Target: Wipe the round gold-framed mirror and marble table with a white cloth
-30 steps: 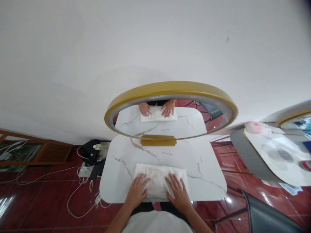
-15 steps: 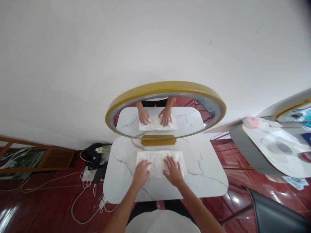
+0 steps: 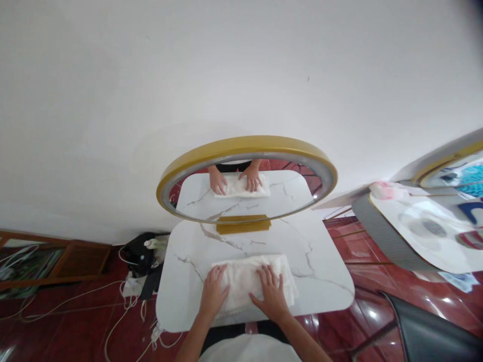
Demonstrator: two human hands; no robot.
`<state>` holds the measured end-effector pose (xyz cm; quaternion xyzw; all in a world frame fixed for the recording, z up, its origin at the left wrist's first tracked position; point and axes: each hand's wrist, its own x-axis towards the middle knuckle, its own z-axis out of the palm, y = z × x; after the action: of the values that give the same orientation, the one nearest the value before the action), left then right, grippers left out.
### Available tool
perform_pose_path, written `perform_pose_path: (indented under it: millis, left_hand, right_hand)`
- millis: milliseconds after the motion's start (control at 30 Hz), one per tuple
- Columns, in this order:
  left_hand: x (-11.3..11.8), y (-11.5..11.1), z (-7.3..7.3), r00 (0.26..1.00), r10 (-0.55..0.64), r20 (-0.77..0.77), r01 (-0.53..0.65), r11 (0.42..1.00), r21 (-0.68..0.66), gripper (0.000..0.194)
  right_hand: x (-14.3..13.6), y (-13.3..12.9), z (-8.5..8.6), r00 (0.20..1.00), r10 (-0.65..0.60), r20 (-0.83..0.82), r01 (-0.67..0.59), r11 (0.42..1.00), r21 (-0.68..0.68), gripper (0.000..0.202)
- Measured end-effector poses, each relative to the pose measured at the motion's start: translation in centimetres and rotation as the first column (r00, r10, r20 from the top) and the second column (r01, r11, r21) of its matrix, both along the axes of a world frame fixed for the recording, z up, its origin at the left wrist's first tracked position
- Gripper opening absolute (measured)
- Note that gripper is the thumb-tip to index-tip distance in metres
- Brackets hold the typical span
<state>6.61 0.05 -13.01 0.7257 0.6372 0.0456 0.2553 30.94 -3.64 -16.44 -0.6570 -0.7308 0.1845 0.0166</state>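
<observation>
the left hand (image 3: 213, 293) lies palm down on the left part of a white cloth (image 3: 251, 281), fingers loosely spread and gripping nothing. the right hand (image 3: 272, 296) rests the same way on the cloth's right part, its thumb pointing inward. the cloth lies flat, a little wrinkled, on the near half of a white marbled desk (image 3: 320, 261). behind it, a gold bracket (image 3: 243, 225) sits at the foot of a round mirror (image 3: 290, 193) with a gold rim, which reflects both hands and the cloth. a black bag (image 3: 140, 251) and white cables (image 3: 109, 334) lie on the red floor (image 3: 81, 327) to the left; a black chair (image 3: 430, 322) stands to the right.
</observation>
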Motion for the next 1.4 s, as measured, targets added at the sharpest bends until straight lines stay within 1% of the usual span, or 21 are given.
perform_pose_path:
  millis: [67,100,133,200,267,300,333,400,433,500,567,600,700,800,900,1000,1100,1133,1267,1300,1400]
  left_hand:
    - [0.3,1.3,0.0,0.998,-0.008,-0.059,0.009,1.0,0.01,0.068]
    - [0.5,1.9,0.0,0.996,-0.009,-0.087,0.009,1.0,0.004,0.069]
    - [0.8,2.4,0.0,0.994,-0.018,-0.105,0.017,1.0,-0.016,0.067]
    - [1.3,3.4,0.1,0.992,-0.075,-0.097,0.066,0.994,-0.086,0.05]
    - [1.9,4.2,0.1,0.985,-0.166,-0.035,0.158,0.974,-0.164,0.029]
    - [2.2,4.6,0.0,0.978,-0.21,0.004,0.206,0.96,-0.191,0.023]
    - [2.5,4.9,0.0,0.969,-0.243,0.038,0.246,0.948,-0.204,0.022]
    - [3.0,5.9,-0.1,0.964,-0.253,0.079,0.263,0.949,-0.171,0.029]
    - [3.3,6.5,-0.1,0.969,-0.234,0.086,0.244,0.96,-0.135,0.033]
    - [3.8,8.0,-0.1,0.984,-0.159,0.076,0.163,0.985,-0.052,0.041]
    - [4.2,9.9,0.0,0.996,-0.087,0.029,0.086,0.996,0.031,0.048]
    - [4.4,10.9,0.0,0.997,-0.077,-0.008,0.077,0.995,0.063,0.051]
    - [5.1,13.1,-0.1,0.988,-0.106,-0.113,0.119,0.987,0.111,0.059]
    - [5.4,13.9,-0.3,0.982,-0.128,-0.141,0.141,0.986,0.089,0.062]
    - [5.3,14.0,-0.6,0.981,-0.13,-0.146,0.142,0.987,0.078,0.063]
    - [4.8,14.1,-0.7,0.979,-0.143,-0.147,0.154,0.986,0.064,0.065]
    - [4.4,14.3,-0.7,0.977,-0.158,-0.146,0.166,0.985,0.045,0.07]
    - [4.3,14.3,-0.8,0.976,-0.162,-0.146,0.169,0.985,0.039,0.071]
    - [4.2,14.3,-0.8,0.975,-0.169,-0.148,0.173,0.985,0.018,0.072]
    - [4.2,14.3,-0.8,0.974,-0.169,-0.149,0.173,0.985,0.015,0.073]
    - [4.1,14.3,-0.6,0.973,-0.17,-0.153,0.173,0.985,0.007,0.076]
  right_hand:
    - [-1.1,0.8,-0.3,0.998,-0.053,0.016,0.053,0.998,0.025,0.077]
    - [-1.6,1.2,-0.4,0.997,-0.079,0.022,0.078,0.996,0.03,0.077]
    - [-2.0,1.6,-0.4,0.995,-0.098,0.024,0.097,0.995,0.029,0.075]
    - [-2.4,2.5,-0.2,0.994,-0.112,0.015,0.112,0.994,0.016,0.062]
    - [-2.5,3.3,0.3,0.994,-0.105,-0.012,0.105,0.994,0.009,0.045]
    - [-2.3,3.8,0.5,0.994,-0.1,-0.033,0.1,0.995,0.013,0.039]
    - [-2.1,4.1,0.7,0.993,-0.102,-0.057,0.103,0.994,0.024,0.037]
    - [-1.1,4.9,1.0,0.986,-0.13,-0.101,0.135,0.99,0.049,0.036]
    - [-0.4,5.4,1.1,0.981,-0.154,-0.115,0.161,0.985,0.059,0.037]
    - [1.2,6.6,1.1,0.969,-0.219,-0.116,0.229,0.971,0.075,0.038]
    - [3.0,8.3,1.3,0.953,-0.286,-0.097,0.294,0.951,0.094,0.041]
    - [3.8,9.3,1.3,0.946,-0.313,-0.089,0.322,0.941,0.105,0.042]
    - [5.9,12.9,1.8,0.936,-0.345,-0.071,0.352,0.925,0.144,0.046]
    - [6.5,15.8,1.9,0.945,-0.323,-0.051,0.327,0.929,0.174,0.047]
    - [5.4,17.0,1.5,0.956,-0.292,-0.014,0.289,0.937,0.195,0.049]
    - [3.8,16.5,0.6,0.982,-0.186,0.02,0.178,0.963,0.202,0.051]
    - [3.4,15.6,0.1,0.997,-0.062,0.042,0.052,0.979,0.196,0.051]
    - [3.6,15.4,0.0,0.997,-0.055,0.052,0.044,0.979,0.198,0.05]
    - [4.4,15.2,0.0,0.987,-0.132,0.091,0.11,0.97,0.216,0.05]
    - [4.5,15.3,0.0,0.989,-0.113,0.092,0.091,0.973,0.213,0.05]
    - [4.2,15.2,0.1,0.996,0.033,0.08,-0.048,0.98,0.193,0.047]
